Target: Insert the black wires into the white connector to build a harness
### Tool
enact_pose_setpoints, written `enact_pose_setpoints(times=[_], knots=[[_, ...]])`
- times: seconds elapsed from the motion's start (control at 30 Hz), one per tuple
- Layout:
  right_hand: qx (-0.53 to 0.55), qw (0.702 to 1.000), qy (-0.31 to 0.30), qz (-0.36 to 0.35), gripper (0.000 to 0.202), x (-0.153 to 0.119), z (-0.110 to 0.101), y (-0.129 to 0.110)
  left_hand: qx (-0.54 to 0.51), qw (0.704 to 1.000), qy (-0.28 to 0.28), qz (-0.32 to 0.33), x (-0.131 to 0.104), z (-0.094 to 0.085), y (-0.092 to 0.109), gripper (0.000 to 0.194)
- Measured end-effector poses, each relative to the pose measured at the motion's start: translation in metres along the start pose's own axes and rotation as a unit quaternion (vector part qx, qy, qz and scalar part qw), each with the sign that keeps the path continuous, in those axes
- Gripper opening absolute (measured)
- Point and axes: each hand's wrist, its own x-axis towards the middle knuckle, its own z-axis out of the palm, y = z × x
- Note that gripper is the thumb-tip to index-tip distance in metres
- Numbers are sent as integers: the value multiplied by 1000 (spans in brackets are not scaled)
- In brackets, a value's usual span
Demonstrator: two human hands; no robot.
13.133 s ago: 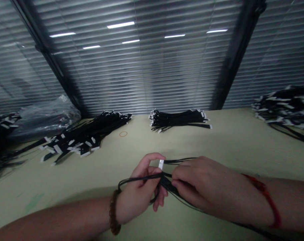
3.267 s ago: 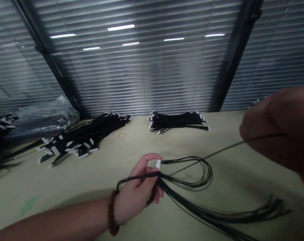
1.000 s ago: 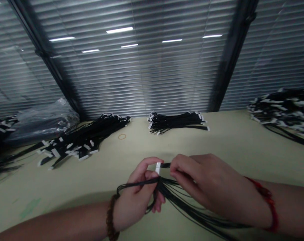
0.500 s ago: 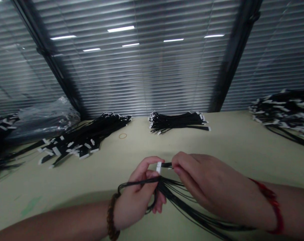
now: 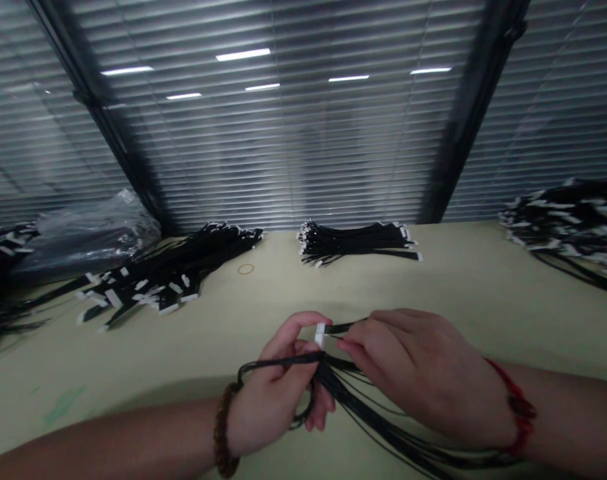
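pinching the white connector (image 5: 320,335) near frame centre with your left hand (image 5: 271,393), steady it; your right hand (image 5: 428,373) nips a thin wire (image 5: 335,337): hold it straight.

Right hand (image 5: 423,373) back at the connector (image 5: 320,335), a single wire (image 5: 334,337) at its fingertips.
Three seconds ago the hand was a blur at far right, drawing a wire away; it has since returned, bringing its red bracelet (image 5: 519,407) into view and uncovering the pile (image 5: 568,220) at right. The looped wires (image 5: 339,327), then in the open, now run behind the fingers. Since half a second ago the fingertips have dropped lower, baring more of those wires, and the lone wire, its tip then short of the connector, now reaches its face.
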Motion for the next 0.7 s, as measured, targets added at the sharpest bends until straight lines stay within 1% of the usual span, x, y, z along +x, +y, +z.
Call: enact_pose_setpoints(times=[0.1, 0.23, 0.37, 0.47, 0.6, 0.7], knots=[[3, 1000, 4, -22, 10, 1, -1, 0, -3, 1000, -2, 4, 0, -1, -2, 36], [-1, 1000, 6, -28, 11, 2, -1, 0, -15, 1000, -13, 18, 0, -2, -3, 30], [5, 999, 6, -34, 13, 1, 1, 0, -27, 999, -21, 24, 0, -3, -4, 29], [0, 1000, -4, -25, 14, 0, 2, 0, -21, 999, -21, 23, 0, -3, -3, 29], [6, 1000, -12, -5, 12, -1, 1, 0, 4, 1000, -3, 22, -1, -2, -1, 30], [6, 1000, -18, 1, 12, -2, 1, -1, 11, 1000, -2, 22, -1, -3, -2, 32]])
